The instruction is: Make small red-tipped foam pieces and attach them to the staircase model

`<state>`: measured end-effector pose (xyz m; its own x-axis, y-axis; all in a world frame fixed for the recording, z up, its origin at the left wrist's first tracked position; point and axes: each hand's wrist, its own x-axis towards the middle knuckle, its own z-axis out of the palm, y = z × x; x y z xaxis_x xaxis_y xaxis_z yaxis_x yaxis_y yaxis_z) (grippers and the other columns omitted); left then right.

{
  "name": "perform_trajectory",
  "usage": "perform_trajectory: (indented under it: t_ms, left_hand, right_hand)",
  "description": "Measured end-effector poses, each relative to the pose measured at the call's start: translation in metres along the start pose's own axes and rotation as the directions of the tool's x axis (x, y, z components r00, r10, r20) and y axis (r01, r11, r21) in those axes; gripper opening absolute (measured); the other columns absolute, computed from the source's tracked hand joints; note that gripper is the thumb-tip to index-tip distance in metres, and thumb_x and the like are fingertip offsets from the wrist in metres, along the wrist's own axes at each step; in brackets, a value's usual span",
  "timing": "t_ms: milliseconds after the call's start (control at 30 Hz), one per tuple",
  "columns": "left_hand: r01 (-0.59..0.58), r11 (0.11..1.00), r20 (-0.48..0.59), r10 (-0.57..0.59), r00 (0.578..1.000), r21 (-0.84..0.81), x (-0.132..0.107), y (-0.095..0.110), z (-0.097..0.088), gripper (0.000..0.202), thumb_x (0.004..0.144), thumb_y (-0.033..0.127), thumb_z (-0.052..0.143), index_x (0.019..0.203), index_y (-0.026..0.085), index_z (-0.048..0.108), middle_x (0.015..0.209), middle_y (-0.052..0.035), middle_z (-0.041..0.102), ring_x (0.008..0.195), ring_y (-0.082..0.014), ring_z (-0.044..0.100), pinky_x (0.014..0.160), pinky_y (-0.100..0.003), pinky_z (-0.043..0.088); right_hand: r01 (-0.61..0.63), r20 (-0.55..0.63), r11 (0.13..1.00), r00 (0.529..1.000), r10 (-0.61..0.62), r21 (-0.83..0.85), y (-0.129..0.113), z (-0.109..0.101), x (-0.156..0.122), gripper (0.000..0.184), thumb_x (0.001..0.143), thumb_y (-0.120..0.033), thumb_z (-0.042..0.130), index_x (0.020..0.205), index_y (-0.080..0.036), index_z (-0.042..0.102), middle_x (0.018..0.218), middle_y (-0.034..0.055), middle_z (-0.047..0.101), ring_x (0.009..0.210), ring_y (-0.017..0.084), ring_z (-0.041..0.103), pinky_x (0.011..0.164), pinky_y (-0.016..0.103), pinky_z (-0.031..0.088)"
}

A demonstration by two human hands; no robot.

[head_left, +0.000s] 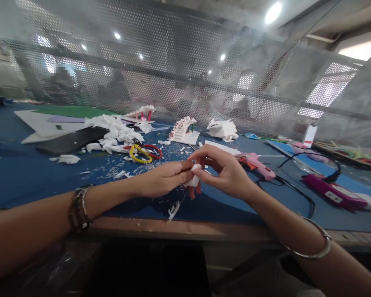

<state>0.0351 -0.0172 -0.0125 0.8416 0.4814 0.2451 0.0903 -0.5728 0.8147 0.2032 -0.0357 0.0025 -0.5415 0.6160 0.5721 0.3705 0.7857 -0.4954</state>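
My left hand and my right hand meet just above the blue table mat, near its front edge. Both pinch one small white foam piece that has a red part hanging beneath it. The fingers of each hand are closed on the piece. Beaded bracelets circle my left wrist and a metal bangle sits on my right forearm. White foam scraps lie on the mat right below my hands.
Red and yellow scissors lie behind my left hand beside a heap of white scraps. A pink glue gun and a magenta tool with black cable lie right. Small white stair models stand farther back before a perforated screen.
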Motion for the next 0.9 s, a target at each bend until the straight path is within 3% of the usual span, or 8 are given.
perform_trajectory:
  t_ms: [233,567,700,733,800,833,867,900]
  left_hand:
    - [0.002,0.994,-0.075,-0.010,0.997,-0.105,0.001,0.000,0.004,0.014,0.086,0.019,0.029,0.083,0.015,0.042,0.076,-0.0029,0.061,0.066,-0.0114,0.060,0.070,-0.025,0.041]
    - [0.039,0.983,-0.120,-0.061,0.991,-0.180,0.001,0.000,0.004,0.012,0.085,0.021,0.031,0.083,0.016,0.042,0.076,-0.0013,0.061,0.064,-0.0108,0.061,0.071,-0.026,0.042]
    - [0.021,0.985,-0.185,-0.053,0.981,-0.171,0.002,-0.004,0.000,0.011,0.085,0.024,0.032,0.083,0.016,0.040,0.080,-0.0018,0.061,0.060,-0.0103,0.061,0.067,-0.025,0.043]
    - [0.016,0.984,-0.200,-0.051,0.979,-0.175,0.003,-0.006,0.000,0.011,0.085,0.025,0.033,0.082,0.016,0.039,0.080,-0.0015,0.061,0.060,-0.0103,0.061,0.065,-0.025,0.043]
    - [0.005,0.984,-0.226,-0.046,0.973,-0.178,0.004,-0.009,-0.001,0.011,0.084,0.025,0.034,0.081,0.016,0.039,0.077,-0.0007,0.060,0.059,-0.0101,0.061,0.063,-0.024,0.043]
    - [-0.001,0.985,-0.245,-0.042,0.969,-0.171,0.004,-0.010,-0.001,0.011,0.084,0.026,0.035,0.081,0.016,0.038,0.076,-0.0004,0.060,0.059,-0.0097,0.061,0.062,-0.023,0.044]
    - [-0.004,0.988,-0.266,-0.038,0.963,-0.155,0.005,-0.011,-0.001,0.010,0.084,0.026,0.035,0.081,0.016,0.038,0.075,0.0000,0.059,0.057,-0.0092,0.060,0.061,-0.022,0.044]
    - [-0.002,0.991,-0.289,-0.037,0.957,-0.133,0.005,-0.012,-0.001,0.010,0.084,0.026,0.036,0.081,0.016,0.039,0.073,0.0003,0.058,0.056,-0.0089,0.060,0.059,-0.022,0.044]
  right_hand:
    - [0.072,0.023,0.997,0.997,-0.072,0.022,0.003,-0.002,0.000,0.027,0.073,-0.011,0.049,0.099,-0.017,0.052,0.088,0.0023,0.049,0.080,0.009,0.049,0.073,0.025,0.043]
    - [0.000,0.050,0.997,0.999,-0.004,0.080,0.002,-0.002,0.001,0.027,0.074,-0.016,0.048,0.102,-0.017,0.048,0.089,0.0019,0.048,0.078,0.010,0.051,0.073,0.026,0.045]
    - [-0.086,-0.130,0.979,0.989,0.063,-0.184,0.006,-0.033,0.003,0.021,0.076,-0.025,0.047,0.095,-0.019,0.051,0.080,0.0021,0.051,0.072,0.012,0.052,0.063,0.026,0.045]
    - [-0.157,-0.221,0.923,0.972,0.082,-0.350,0.008,-0.047,0.001,0.016,0.076,-0.026,0.045,0.087,-0.019,0.054,0.075,0.0019,0.053,0.067,0.012,0.051,0.061,0.028,0.043]
    - [-0.345,-0.283,0.648,0.937,0.202,-0.679,0.015,-0.081,-0.008,0.017,0.074,-0.030,0.046,0.065,-0.019,0.054,0.064,0.0031,0.053,0.059,0.014,0.050,0.057,0.032,0.041]
    - [-0.448,-0.309,0.472,0.886,0.345,-0.759,0.020,-0.098,-0.014,0.024,0.073,-0.035,0.045,0.056,-0.020,0.052,0.056,0.0034,0.051,0.052,0.015,0.047,0.052,0.032,0.038]
    - [-0.518,-0.303,0.326,0.795,0.526,-0.791,0.026,-0.114,-0.020,0.030,0.072,-0.040,0.045,0.051,-0.020,0.051,0.050,0.0035,0.049,0.046,0.015,0.045,0.046,0.032,0.036]
    - [-0.530,-0.276,0.295,0.749,0.602,-0.795,0.033,-0.128,-0.026,0.031,0.069,-0.041,0.049,0.045,-0.020,0.051,0.043,0.0039,0.048,0.040,0.015,0.043,0.041,0.031,0.033]
